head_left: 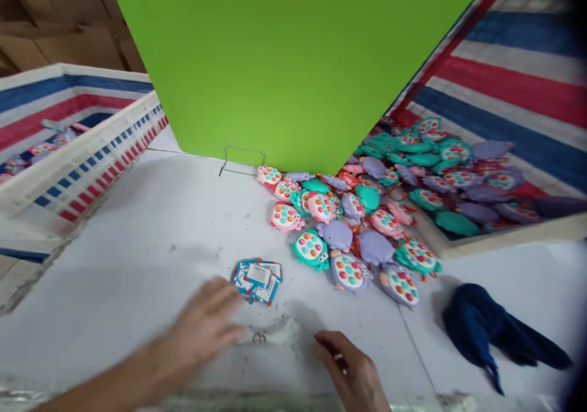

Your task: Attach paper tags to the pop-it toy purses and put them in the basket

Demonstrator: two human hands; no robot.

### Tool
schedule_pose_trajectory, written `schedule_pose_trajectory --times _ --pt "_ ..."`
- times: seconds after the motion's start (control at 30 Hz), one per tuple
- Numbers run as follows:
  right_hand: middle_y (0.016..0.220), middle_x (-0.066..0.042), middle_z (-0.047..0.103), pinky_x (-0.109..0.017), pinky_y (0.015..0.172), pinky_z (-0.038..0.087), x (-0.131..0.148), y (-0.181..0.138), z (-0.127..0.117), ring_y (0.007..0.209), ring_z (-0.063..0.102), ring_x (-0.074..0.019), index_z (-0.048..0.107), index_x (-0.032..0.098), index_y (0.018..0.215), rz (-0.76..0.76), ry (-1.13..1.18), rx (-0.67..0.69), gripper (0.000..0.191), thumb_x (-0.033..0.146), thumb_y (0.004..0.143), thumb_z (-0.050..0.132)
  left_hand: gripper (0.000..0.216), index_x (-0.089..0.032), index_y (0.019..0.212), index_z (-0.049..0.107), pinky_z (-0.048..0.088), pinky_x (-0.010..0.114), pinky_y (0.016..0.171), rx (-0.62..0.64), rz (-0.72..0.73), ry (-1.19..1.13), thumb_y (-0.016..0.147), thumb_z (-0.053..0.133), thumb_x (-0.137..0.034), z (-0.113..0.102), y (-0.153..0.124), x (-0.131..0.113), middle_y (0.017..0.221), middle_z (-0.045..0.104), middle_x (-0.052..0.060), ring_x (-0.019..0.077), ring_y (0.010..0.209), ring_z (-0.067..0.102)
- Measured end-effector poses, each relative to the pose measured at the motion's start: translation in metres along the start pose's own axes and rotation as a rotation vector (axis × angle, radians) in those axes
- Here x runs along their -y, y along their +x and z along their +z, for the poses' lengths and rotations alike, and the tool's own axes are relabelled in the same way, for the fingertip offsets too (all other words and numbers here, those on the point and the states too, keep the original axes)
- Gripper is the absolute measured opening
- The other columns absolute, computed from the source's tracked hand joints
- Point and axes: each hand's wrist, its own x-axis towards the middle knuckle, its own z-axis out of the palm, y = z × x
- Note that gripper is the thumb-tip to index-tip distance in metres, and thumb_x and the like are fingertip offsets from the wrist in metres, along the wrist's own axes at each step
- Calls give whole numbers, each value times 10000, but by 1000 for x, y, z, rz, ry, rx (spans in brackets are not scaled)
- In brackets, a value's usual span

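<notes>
At my far left, cardboard boxes stand behind a white basket with a striped lining, and toys show inside it. A broad stretch of white table lies between the basket and my left hand. That hand is blurred and hangs near the cards, its thumb apart from its fingers; I see nothing in its grip, and I cannot tell if a fingertip touches the pile. The cards lie loosely stacked, blue-edged, with pale panels of barcode-like print too small for me to read. Farther back, a thin wire frame stands at the foot of the green board, which limits my reach forward. Two small rings sit on the table between my hands, just beside my left thumb, near the front edge. Pink, teal and purple toys crowd the table behind my right hand. Its thumb and forefinger are drawn nearly together, the other fingers curled; something small shows inside the curl, but I cannot tell what it is or whether they clamp it. To its right, a seam runs toward the front edge, then comes the pale rim of a stripe-lined bin full of toys, with a dark blue cloth crumpled in front of it
</notes>
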Motion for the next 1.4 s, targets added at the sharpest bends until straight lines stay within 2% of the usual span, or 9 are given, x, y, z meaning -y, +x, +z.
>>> schedule_pose_trajectory --times 0.1,0.23,0.33,0.47,0.77,0.93,1.13,1.33,1.4 --pt "704 -21 629 -212 478 442 -2 -14 8 531 562 -142 627 210 808 -81 -28 20 147 315 773 530 173 -158 904 592 399 381 852 243 136 184 756 582 -245 43 -10 -14 967 580 68 248 982 475" --pt "812 -42 640 -224 562 472 -10 -22 24 623 596 -163 624 210 879 -114 -22 -110 187 319 741 560 157 -151 811 578 402 357 803 280 63 331 793 450 -63 74 -8 -30 864 587 52 215 875 505" --pt "842 -53 644 -231 608 477 -9 -19 33 688 605 -179 625 213 903 -139 -9 -109 198 330 767 540 183 -158 750 549 402 335 756 242 66 301 801 409 -51 68 -5 -34 789 587 37 197 785 512" --pt "705 -25 631 -203 549 459 2 -11 31 560 572 -141 652 212 805 -178 27 -53 240 353 833 460 206 -164 714 526 403 295 684 198 32 238 815 382 -56 57 -4 -35 743 587 27 178 713 518" --pt "815 -58 667 -218 662 477 3 -7 28 742 633 -182 655 221 909 -184 117 -76 251 323 853 433 213 -182 811 556 432 206 672 286 -63 108 848 360 -108 52 -2 -37 805 593 25 138 734 561" --pt "857 -64 666 -225 662 481 -7 -2 19 749 628 -182 635 223 878 -175 -65 -57 239 324 860 418 255 -190 800 551 425 198 656 286 -63 108 852 314 -112 56 -7 -30 780 588 20 136 713 559" --pt "661 -30 614 -225 492 434 -18 8 -2 492 540 -134 592 204 745 -159 -300 -100 214 322 828 433 222 -178 741 535 409 215 594 342 -22 125 812 343 -91 75 -15 -18 756 582 21 143 659 549" --pt "622 -34 638 -258 537 441 -18 10 -46 563 590 -197 597 212 737 187 -202 -363 247 440 731 502 240 -189 757 573 412 230 652 227 -71 30 821 347 -139 67 -17 -22 770 588 34 154 716 521" --pt "583 -16 615 -236 513 430 -8 8 -48 562 584 -192 601 213 699 236 -105 -329 257 463 697 540 201 -187 869 595 409 275 725 160 -36 -91 808 406 -215 59 -11 -34 851 588 58 188 807 500"
